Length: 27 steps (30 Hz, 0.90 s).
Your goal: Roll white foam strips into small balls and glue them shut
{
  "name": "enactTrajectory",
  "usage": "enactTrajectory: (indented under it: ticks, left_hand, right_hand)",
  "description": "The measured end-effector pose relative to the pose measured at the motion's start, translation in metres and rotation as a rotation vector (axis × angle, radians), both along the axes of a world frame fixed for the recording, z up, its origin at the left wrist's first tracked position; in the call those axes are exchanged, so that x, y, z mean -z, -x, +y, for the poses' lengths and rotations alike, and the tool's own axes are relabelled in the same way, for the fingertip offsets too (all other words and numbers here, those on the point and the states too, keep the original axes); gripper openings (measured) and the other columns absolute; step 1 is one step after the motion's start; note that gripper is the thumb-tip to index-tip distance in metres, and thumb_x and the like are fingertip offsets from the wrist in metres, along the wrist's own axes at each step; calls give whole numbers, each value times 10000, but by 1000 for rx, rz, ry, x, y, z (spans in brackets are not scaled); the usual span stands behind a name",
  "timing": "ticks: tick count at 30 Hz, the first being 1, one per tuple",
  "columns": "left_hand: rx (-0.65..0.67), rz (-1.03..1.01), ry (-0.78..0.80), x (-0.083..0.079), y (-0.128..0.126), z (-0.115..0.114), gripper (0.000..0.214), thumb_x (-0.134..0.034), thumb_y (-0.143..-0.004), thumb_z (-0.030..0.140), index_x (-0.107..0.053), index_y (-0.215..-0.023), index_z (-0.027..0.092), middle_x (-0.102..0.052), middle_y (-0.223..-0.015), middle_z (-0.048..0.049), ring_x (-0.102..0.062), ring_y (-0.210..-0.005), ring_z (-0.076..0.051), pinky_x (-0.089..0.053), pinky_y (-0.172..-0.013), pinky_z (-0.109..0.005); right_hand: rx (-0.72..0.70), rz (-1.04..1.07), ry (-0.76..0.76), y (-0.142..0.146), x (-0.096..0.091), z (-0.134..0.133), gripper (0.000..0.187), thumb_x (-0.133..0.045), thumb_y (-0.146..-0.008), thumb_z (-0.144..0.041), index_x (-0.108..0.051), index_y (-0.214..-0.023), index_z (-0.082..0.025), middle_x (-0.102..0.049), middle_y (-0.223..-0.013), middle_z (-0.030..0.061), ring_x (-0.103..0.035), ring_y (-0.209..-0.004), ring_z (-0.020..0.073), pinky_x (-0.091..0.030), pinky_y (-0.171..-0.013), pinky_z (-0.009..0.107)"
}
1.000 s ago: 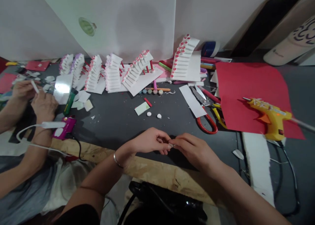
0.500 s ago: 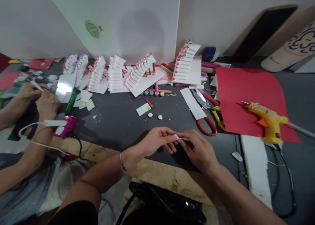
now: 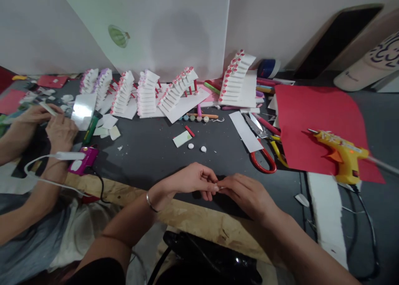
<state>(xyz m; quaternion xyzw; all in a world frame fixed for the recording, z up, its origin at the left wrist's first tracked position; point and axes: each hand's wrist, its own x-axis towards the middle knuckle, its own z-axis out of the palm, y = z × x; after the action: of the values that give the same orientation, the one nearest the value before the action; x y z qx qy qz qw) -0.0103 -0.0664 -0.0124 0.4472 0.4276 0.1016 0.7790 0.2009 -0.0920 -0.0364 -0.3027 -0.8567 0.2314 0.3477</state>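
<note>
Over the near edge of the dark table, my left hand (image 3: 195,180) and my right hand (image 3: 249,193) meet at their fingertips. Between them is a small white strip (image 3: 221,188), mostly hidden by the fingers. Thumb and forefinger are closed on it in both hands. Beyond them on the table lie two small white pellets (image 3: 191,146), a pale green-white card (image 3: 182,138) and a short red stick (image 3: 189,131).
Several small white stair models (image 3: 177,92) line the wall. To the right are red-handled scissors (image 3: 263,162), a white strip of card (image 3: 245,131) and a yellow glue gun (image 3: 349,156) on red paper (image 3: 311,110). At left, another person's hands (image 3: 60,129) work near a purple socket block (image 3: 87,158).
My hands have shifted slightly toward me and to the left. Less of the white strip shows between the fingertips now. The other person's hands have barely moved.
</note>
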Motion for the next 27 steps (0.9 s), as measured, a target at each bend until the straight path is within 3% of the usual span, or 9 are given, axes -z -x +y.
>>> enactTrajectory:
  ticks: [2, 8, 15, 22, 27]
  left_hand:
    - [-13, -10, 18, -1, -1, 0, 309, -796, -683, 384, -654, -777, 126, -676, -626, -8, -650, -517, -112, -508, -526, -214]
    - [-247, -82, 32, 7, -13, -4, 386, -795, -686, 421, -644, -865, 115, -693, -672, -28, -665, -555, -116, -525, -560, -222]
    - [-375, -161, 55, 10, -22, -10, 381, -795, -686, 409, -633, -865, 115, -670, -668, -16, -659, -551, -122, -531, -516, -220]
    - [-293, -59, 19, 12, -15, -6, 355, -787, -692, 413, -636, -814, 116, -646, -596, 4, -619, -484, -98, -506, -503, -209]
    - [-74, 24, 8, 2, -4, 0, 315, -780, -701, 407, -659, -790, 130, -655, -579, 5, -627, -495, -99, -474, -488, -187]
  right_hand:
    - [-1, 12, 0, 1, -2, 0, 117, -527, -941, -168, -636, -973, -196, -713, -860, 42, -657, -767, 130, -524, -698, 247]
    - [254, 59, -71, 3, -11, 4, 99, -558, -915, -156, -637, -895, -213, -681, -730, 16, -635, -654, 126, -513, -630, 227]
    - [288, 46, -137, 6, -9, 2, 107, -554, -906, -128, -629, -909, -205, -690, -740, 27, -644, -666, 134, -521, -654, 234]
    - [207, 54, -38, 4, -7, 4, 114, -556, -913, -162, -653, -907, -221, -714, -784, 25, -665, -696, 124, -538, -670, 224]
    - [87, 65, 77, 2, -4, 5, 113, -562, -919, -199, -660, -866, -212, -713, -771, 26, -666, -682, 114, -534, -648, 214]
